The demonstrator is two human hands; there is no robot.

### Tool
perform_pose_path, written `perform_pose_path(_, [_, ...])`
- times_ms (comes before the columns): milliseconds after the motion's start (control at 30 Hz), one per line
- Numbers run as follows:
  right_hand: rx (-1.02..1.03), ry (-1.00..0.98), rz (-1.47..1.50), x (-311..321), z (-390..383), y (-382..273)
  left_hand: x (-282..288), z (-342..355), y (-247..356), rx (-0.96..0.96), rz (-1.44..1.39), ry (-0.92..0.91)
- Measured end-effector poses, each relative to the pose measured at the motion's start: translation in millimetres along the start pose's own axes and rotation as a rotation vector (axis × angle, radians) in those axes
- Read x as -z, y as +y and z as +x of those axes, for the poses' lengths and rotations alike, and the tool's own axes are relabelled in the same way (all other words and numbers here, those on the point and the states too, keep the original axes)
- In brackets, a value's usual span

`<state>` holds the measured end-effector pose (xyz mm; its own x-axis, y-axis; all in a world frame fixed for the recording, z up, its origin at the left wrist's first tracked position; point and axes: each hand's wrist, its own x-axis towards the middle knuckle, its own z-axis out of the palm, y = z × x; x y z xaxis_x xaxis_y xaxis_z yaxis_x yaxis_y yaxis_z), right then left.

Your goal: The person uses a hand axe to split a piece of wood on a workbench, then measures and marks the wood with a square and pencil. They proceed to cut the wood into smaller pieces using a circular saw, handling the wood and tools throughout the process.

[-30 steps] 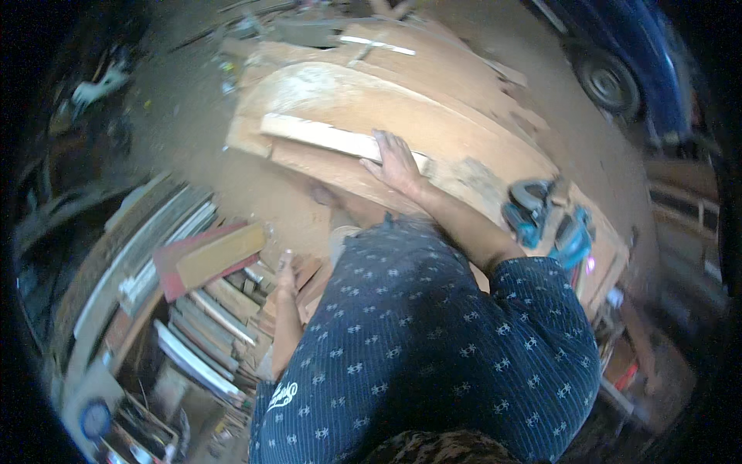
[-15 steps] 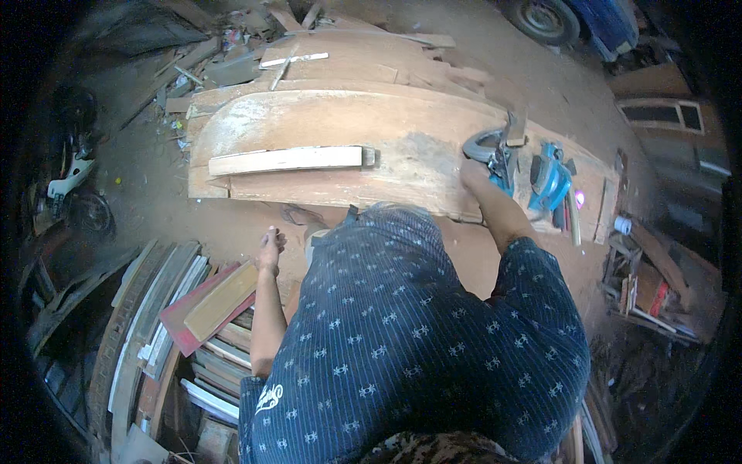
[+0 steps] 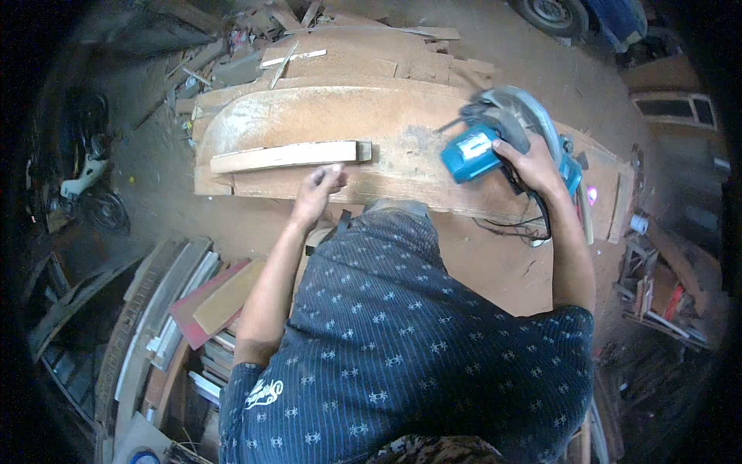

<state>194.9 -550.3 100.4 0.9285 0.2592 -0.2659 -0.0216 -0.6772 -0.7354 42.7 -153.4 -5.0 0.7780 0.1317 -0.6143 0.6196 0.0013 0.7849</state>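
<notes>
My right hand (image 3: pixel 533 164) is wrapped round the handle of a teal circular saw (image 3: pixel 470 155), raised over the right part of the wooden workbench (image 3: pixel 309 112). Its grey rounded guard and base point away from me, and a black cord (image 3: pixel 547 213) hangs below my wrist. My left hand (image 3: pixel 321 189) is closed, fingers curled, at the bench's near edge; whether anything is inside them I cannot make out. Just beyond it lie pale wooden strips (image 3: pixel 282 157), side by side along the bench and apart from the saw.
Stacked boards and curved planks (image 3: pixel 158 309) stand at my left, beside a red-edged panel (image 3: pixel 216 301). Wood scraps (image 3: pixel 270 58) litter the far side. A motorbike (image 3: pixel 89 182) stands far left, a vehicle wheel (image 3: pixel 550 14) far right. A white cup-like object (image 3: pixel 638 224) sits at the right.
My right hand has lifted the circular saw off the right of the bench and drawn it toward me. My left hand has risen from my side to the bench edge near the strips.
</notes>
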Motion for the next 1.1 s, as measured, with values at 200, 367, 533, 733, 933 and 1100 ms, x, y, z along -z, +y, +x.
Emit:
perform_pose_path(200, [-0.016,-0.328,0.384,-34.8,-24.6,-30.6,-40.2,41.2,22.1,0.158,-0.082,-0.145])
perform_pose_path(367, [0.283,-0.429,0.167,-77.7,-14.9,-20.4,-40.3,48.6,5.5,0.281,-0.078,-0.133])
perform_pose_path(533, [0.223,-0.482,0.207,-111.8,3.1,-0.7,-42.8,60.4,-21.3,0.329,-0.181,0.054])
perform_pose_path(733, [0.299,-0.503,0.17,-124.2,17.8,5.4,-47.0,63.8,-34.4,0.376,-0.326,0.102])
perform_pose_path(933, [0.308,-0.62,0.084,-131.8,35.2,6.6,-46.0,64.0,-52.4,0.379,-0.278,0.191])
perform_pose_path(1100, [0.391,-0.6,0.097,-148.9,37.9,9.2,-36.4,62.1,-62.1,0.331,-0.244,0.188])
